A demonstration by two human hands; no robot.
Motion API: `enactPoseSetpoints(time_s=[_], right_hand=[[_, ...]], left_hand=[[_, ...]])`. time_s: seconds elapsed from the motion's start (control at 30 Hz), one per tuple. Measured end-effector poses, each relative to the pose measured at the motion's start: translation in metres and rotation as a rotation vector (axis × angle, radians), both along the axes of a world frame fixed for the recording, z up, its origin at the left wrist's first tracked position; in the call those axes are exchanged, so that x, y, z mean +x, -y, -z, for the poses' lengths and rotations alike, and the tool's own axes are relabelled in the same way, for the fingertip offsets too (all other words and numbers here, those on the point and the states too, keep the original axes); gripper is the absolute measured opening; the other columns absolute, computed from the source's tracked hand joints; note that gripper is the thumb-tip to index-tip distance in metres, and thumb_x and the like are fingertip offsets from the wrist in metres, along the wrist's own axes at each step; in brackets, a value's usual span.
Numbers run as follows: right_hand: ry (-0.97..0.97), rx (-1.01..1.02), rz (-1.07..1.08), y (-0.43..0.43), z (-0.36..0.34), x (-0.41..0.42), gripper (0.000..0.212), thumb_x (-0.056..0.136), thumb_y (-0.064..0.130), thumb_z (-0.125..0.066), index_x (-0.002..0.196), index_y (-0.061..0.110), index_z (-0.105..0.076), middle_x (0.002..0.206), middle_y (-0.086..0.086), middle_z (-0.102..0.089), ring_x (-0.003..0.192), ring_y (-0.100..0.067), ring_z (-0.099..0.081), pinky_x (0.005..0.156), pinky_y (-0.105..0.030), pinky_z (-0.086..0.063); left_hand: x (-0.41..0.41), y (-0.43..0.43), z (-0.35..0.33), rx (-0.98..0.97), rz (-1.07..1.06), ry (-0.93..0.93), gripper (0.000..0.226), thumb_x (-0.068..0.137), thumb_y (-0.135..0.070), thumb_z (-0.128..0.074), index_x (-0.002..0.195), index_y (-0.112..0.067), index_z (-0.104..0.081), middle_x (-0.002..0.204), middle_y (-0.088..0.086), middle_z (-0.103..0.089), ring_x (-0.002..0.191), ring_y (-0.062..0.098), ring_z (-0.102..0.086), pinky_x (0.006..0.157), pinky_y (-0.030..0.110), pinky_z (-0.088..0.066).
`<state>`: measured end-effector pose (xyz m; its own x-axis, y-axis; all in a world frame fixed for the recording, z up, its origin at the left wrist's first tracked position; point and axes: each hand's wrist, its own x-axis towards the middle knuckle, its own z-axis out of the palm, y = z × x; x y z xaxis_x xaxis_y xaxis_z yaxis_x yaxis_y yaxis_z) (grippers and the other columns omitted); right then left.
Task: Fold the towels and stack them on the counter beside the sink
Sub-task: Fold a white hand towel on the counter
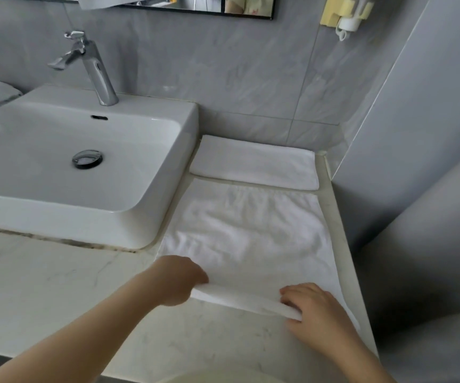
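Our left hand (180,280), lower centre: fingers pinch the near edge of the spread towel (245,239). Our right hand (320,313), lower right: fingers grasp the same edge, which is raised slightly. The spread towel lies on the tabletop (43,286), right of the sink (57,214). Folded towel (253,164): centre right, just beyond it.

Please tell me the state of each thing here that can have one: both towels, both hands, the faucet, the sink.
spread towel: unfolded, wrinkled, lying on the counter, near edge lifted
folded towel: folded, lying flat behind the spread towel
left hand: grips the spread towel's near edge
right hand: pinches the same edge
faucet: no water running
sink: no water visible in the basin
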<state>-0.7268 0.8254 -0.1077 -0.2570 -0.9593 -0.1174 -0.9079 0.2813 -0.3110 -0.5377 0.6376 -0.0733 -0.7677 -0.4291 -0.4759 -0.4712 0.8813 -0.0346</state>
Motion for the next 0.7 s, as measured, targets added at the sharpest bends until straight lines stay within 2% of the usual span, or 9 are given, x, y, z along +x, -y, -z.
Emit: enactPoseSetpoints(time_s=[0.13,0.2,0.27,0.37,0.43,0.5,0.57,0.63,0.7], right_hand=[[0.051,0.143,0.240,-0.006,-0.017,-0.014,0.010,0.082,0.031,-0.051,0.088,0.033,-0.059,0.093,0.011,-0.061,0.091,-0.009,-0.057,0.073,-0.023,-0.044],[0.022,0.183,0.387,-0.006,-0.028,-0.020,0.016,0.084,0.040,-0.052,0.083,0.025,-0.058,0.085,0.008,-0.062,0.085,-0.015,-0.060,0.068,-0.025,-0.042],[0.024,0.121,0.505,-0.007,-0.032,-0.028,0.027,0.084,0.044,-0.054,0.079,0.017,-0.056,0.077,0.003,-0.061,0.081,-0.023,-0.060,0.065,-0.028,-0.040],[0.226,-0.151,0.652,-0.003,-0.034,-0.037,0.021,0.084,0.031,-0.065,0.068,0.020,-0.058,0.073,-0.002,-0.061,0.077,-0.027,-0.058,0.066,-0.032,-0.043],[0.356,-0.405,0.750,0.002,-0.028,-0.045,0.007,0.082,0.019,-0.070,0.077,0.020,-0.065,0.081,-0.003,-0.066,0.083,-0.025,-0.060,0.070,-0.030,-0.042],[0.483,-0.620,0.871,0.005,-0.021,-0.052,0.016,0.082,0.012,-0.070,0.097,0.013,-0.068,0.094,-0.004,-0.066,0.093,-0.023,-0.060,0.079,-0.028,-0.042],[0.637,-0.667,0.946,0.007,-0.008,-0.054,0.032,0.082,0.012,-0.071,0.113,0.013,-0.063,0.105,-0.005,-0.064,0.098,-0.022,-0.059,0.080,-0.028,-0.045],[0.864,-0.615,1.007,0.004,0.007,-0.053,0.043,0.081,0.011,-0.071,0.121,0.012,-0.057,0.114,-0.007,-0.061,0.103,-0.023,-0.058,0.082,-0.026,-0.048],[0.993,-0.496,1.063,-0.002,0.013,-0.056,0.035,0.081,0.008,-0.069,0.115,0.007,-0.060,0.113,-0.011,-0.063,0.105,-0.027,-0.059,0.090,-0.035,-0.048]], left_hand=[[0.007,0.024,-0.021,-0.050,-0.053,0.180,0.053,0.090,-0.010,-0.042,0.136,-0.035,-0.044,0.136,-0.008,-0.049,0.124,0.015,-0.049,0.097,0.029,-0.041],[0.010,0.036,-0.028,-0.045,-0.127,0.168,0.050,0.091,-0.013,-0.042,0.136,-0.035,-0.046,0.139,-0.008,-0.047,0.127,0.015,-0.046,0.101,0.030,-0.040],[0.009,0.046,-0.036,-0.019,-0.238,0.015,0.044,0.095,-0.016,-0.042,0.135,-0.032,-0.048,0.142,-0.008,-0.045,0.130,0.014,-0.042,0.104,0.028,-0.035],[0.000,0.055,-0.043,0.009,-0.452,-0.452,0.031,0.094,-0.019,-0.049,0.123,-0.024,-0.058,0.126,0.000,-0.059,0.117,0.023,-0.053,0.089,0.026,-0.038],[-0.009,0.057,-0.038,0.115,-0.695,-0.826,0.017,0.090,-0.018,-0.058,0.105,-0.023,-0.063,0.102,0.005,-0.064,0.098,0.027,-0.057,0.076,0.028,-0.039],[-0.017,0.057,-0.022,0.248,-0.920,-1.060,0.013,0.086,-0.018,-0.065,0.098,-0.021,-0.062,0.089,0.004,-0.060,0.087,0.025,-0.055,0.073,0.028,-0.039],[-0.020,0.056,0.000,0.350,-1.060,-1.098,0.022,0.085,-0.018,-0.068,0.106,-0.013,-0.063,0.089,0.006,-0.058,0.086,0.026,-0.055,0.074,0.029,-0.040],[-0.018,0.055,0.021,0.414,-1.147,-1.033,0.034,0.086,-0.019,-0.067,0.117,-0.008,-0.060,0.102,0.010,-0.061,0.099,0.030,-0.057,0.080,0.030,-0.042],[-0.013,0.058,0.033,0.421,-1.184,-0.958,0.040,0.086,-0.016,-0.066,0.124,-0.006,-0.057,0.117,0.013,-0.061,0.108,0.031,-0.055,0.091,0.033,-0.042]])
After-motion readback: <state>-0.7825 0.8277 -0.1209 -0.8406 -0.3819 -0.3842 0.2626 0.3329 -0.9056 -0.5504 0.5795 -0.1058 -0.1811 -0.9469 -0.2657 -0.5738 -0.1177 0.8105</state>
